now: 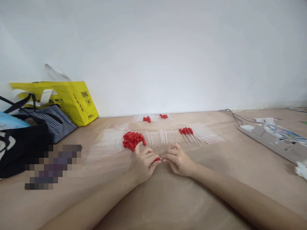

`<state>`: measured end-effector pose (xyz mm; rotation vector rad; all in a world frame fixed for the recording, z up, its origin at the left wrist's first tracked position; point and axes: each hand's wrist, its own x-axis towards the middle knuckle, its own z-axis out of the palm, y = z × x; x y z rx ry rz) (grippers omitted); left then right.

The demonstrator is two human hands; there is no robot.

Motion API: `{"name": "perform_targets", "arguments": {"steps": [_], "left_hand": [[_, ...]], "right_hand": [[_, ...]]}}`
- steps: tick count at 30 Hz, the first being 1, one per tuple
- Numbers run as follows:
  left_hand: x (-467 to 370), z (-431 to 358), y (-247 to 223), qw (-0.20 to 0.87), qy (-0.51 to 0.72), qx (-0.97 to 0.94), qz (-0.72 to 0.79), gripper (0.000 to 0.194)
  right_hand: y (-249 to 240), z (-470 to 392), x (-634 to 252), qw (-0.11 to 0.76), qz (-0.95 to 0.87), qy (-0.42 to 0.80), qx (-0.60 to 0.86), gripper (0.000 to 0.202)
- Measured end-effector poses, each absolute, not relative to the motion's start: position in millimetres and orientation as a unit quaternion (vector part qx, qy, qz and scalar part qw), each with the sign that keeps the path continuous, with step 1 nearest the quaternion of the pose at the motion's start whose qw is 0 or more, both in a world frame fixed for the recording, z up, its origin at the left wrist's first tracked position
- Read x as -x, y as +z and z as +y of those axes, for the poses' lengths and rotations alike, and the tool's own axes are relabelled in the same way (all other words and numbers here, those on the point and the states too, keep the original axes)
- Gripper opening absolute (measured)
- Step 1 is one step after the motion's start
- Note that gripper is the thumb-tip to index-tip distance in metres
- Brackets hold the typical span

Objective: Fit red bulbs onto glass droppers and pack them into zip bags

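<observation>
Red cap (157,159) and thin stick (161,159), head view: between both hands, above the desk (182,201).
Left hand (145,162) is pinched on the red cap; right hand (178,160) is pinched on the stick, its tip at the cap's end. How deep the stick sits cannot be told. Beyond the hands, a pile of loose red caps (132,140) lies at left, a row of pale sticks (162,137) in the middle, and a group of red-capped sticks (185,131) at right.
</observation>
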<state>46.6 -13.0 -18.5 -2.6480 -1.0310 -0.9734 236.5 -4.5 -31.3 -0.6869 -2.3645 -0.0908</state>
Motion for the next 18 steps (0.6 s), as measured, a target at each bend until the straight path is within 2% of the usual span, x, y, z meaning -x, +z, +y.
{"name": "perform_targets", "arguments": {"steps": [9,18], "left_hand": [[-43,-11,-17,0.066,-0.298,0.885,-0.351,0.017],[-39,-6,-16,0.018,-0.261,0.896,-0.359,0.017]], "right_hand": [[-24,-2,-241,0.292,-0.917,-0.032,0.27,0.02],[-17,-3,-246,0.269,-0.907,-0.117,0.301,0.019]]}}
